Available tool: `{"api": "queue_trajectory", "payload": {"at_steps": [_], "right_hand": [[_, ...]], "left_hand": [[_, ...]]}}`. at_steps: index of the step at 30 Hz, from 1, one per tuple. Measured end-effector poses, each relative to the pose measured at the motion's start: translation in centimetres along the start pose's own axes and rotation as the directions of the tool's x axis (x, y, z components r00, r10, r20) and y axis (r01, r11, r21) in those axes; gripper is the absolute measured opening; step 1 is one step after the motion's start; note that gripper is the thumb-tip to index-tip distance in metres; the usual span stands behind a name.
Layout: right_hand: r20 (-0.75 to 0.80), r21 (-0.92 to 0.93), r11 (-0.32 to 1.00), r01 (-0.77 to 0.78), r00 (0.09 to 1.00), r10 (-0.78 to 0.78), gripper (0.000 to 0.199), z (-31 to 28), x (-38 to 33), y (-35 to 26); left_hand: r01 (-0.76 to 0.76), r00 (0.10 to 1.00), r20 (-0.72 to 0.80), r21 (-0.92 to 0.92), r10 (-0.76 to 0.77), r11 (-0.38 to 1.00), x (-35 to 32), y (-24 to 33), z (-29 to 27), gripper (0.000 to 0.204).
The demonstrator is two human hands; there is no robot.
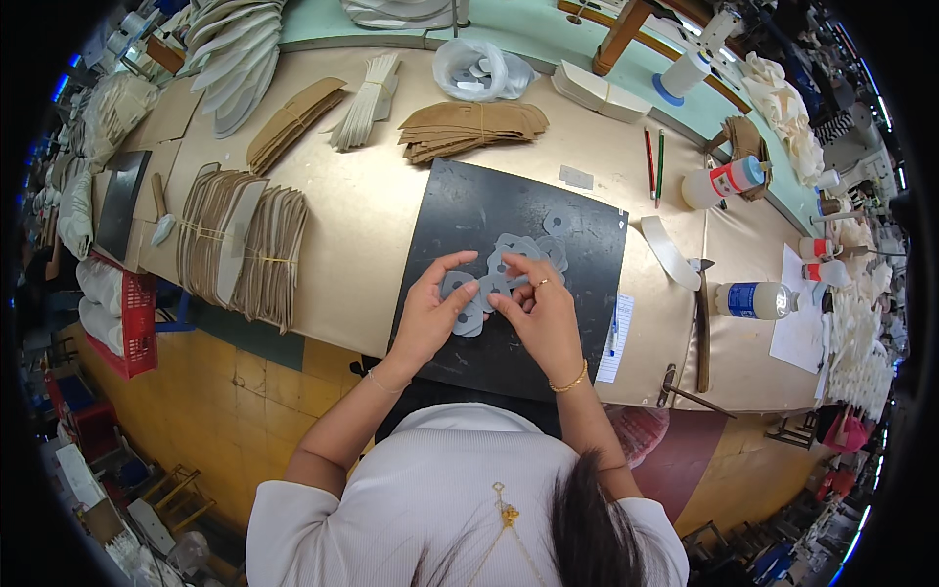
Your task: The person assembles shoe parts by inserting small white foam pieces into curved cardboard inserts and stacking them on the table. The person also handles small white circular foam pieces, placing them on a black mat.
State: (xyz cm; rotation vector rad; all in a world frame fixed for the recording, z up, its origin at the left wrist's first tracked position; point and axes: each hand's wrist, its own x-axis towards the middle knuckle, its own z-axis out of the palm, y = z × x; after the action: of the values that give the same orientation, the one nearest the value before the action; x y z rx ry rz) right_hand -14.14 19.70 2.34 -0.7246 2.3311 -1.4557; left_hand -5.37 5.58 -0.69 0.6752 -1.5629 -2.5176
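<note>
Small flat grey cut pieces [554,250], rounded and with a round hole, lie overlapping on a black mat [477,196]. My left hand [426,311] is curled over a few of them at the near left of the pile, its thumb pressed on a grey piece [457,282]. With thumb and fingers, my right hand [550,315] pinches another grey piece [494,291] close to the left thumb. Both hands are just above the mat. The undersides of the fingers are hidden.
Banded stacks of brown pieces [474,127] and pale strips [367,103] lie beyond the mat. A bag of grey pieces [479,70] sits at the back. To the right are pencils [653,166], a glue bottle [722,182], a clear bottle [753,300] and a hammer [702,328].
</note>
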Motion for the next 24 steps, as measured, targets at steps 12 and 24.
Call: {"api": "queue_trajectory", "payload": {"at_steps": [12,24], "right_hand": [[-0.245,-0.266,0.964,-0.025,0.969,-0.042,0.034,-1.7,1.8,-0.2],[0.26,0.284,0.856,-0.432,0.894,0.364,0.024,0.7,0.2,2.3]], "left_hand": [[0.167,0.985,0.097,-0.309,-0.143,0.936,0.2,-0.4,-1.5,0.068],[0.095,0.994,0.085,-0.347,-0.07,0.933,0.4,0.4,-0.3,0.075]]}}
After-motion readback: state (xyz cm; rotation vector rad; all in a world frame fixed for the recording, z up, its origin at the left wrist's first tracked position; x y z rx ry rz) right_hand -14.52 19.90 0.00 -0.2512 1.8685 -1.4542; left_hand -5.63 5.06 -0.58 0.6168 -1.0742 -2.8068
